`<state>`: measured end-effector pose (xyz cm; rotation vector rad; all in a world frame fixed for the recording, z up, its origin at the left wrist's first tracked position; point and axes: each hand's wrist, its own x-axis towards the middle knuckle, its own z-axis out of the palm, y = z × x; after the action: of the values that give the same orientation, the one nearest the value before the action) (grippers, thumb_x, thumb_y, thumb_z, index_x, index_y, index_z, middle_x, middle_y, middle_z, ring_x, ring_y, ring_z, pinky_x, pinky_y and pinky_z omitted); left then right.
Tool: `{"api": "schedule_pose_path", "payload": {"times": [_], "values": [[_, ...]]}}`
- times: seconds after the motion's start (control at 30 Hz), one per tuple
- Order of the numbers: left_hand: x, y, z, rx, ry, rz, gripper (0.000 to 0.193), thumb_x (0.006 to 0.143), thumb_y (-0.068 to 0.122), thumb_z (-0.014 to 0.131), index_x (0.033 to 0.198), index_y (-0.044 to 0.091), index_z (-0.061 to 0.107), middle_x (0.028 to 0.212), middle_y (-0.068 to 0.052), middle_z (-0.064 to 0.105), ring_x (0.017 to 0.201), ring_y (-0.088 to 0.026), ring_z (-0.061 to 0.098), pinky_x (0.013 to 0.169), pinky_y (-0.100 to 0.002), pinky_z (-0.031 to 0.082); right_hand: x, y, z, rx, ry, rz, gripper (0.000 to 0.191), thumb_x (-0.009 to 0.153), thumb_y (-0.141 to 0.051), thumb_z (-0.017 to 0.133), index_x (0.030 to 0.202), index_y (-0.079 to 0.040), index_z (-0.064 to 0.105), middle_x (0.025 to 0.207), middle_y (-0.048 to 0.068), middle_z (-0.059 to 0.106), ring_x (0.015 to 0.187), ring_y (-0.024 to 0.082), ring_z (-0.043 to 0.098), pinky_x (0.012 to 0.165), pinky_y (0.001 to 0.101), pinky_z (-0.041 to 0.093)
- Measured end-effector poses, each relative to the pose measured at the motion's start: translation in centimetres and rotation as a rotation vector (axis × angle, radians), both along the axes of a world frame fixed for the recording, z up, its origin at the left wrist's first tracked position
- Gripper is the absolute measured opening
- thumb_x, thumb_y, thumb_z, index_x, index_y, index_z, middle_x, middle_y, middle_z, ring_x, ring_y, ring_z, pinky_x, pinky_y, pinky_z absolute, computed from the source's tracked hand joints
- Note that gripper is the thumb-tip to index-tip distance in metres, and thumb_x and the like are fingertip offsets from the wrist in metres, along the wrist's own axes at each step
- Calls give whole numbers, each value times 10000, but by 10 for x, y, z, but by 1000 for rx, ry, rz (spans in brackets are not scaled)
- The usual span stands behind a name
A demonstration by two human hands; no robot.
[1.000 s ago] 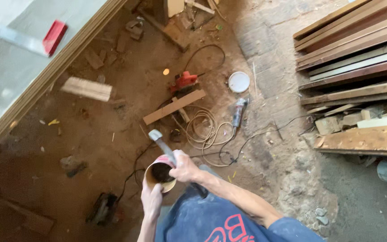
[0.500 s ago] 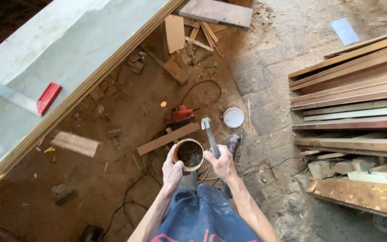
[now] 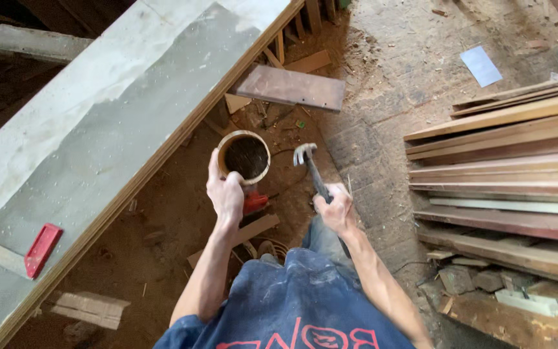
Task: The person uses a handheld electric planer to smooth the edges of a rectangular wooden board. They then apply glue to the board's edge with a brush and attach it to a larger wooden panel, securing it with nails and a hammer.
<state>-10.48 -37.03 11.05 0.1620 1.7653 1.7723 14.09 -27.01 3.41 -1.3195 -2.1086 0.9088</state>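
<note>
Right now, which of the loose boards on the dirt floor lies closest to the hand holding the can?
The short pale board just below the left hand and can. The dark board lies farther up; the whitish board sits far left.

hammer handle hidden in right hand

A: What sort of place is this?
B: A rough carpentry workshop or building site. Bare dirt floor strewn with sawdust and wood offcuts; brick paving to the right.
A: Supporting evidence?
B: Stacked long planks at right. A broad grey counter, dusty, wood-edged, carrying a red-handled square. A loose board and a coiled cable lie on the ground. A claw hammer is also in view.
</note>
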Motion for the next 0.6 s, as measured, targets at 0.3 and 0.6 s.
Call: {"api": "schedule_pose_path", "payload": {"times": [0.3, 0.6], "values": [[-100, 157, 6, 40, 97, 206, 876, 734, -66, 475, 1571, 163, 357, 1272, -229, 653, 782, -250, 750, 532, -330, 674, -119, 208, 14, 240, 45, 196, 307, 820, -161, 737, 1054, 37, 726, 1102, 243, 682, 1044, 384, 668, 934, 426, 542], [-232, 338, -55, -157, 344, 530, 767, 798, 66, 554, 1552, 131, 432, 1481, -205, 589, 1300, -317, 631, 1143, -356, 469, -369, 439, -11, 110, -98, 618, 429, 891, -129, 627, 1284, 42, 607, 1298, 268, 479, 1158, 394, 562, 1027, 465, 512]]}}
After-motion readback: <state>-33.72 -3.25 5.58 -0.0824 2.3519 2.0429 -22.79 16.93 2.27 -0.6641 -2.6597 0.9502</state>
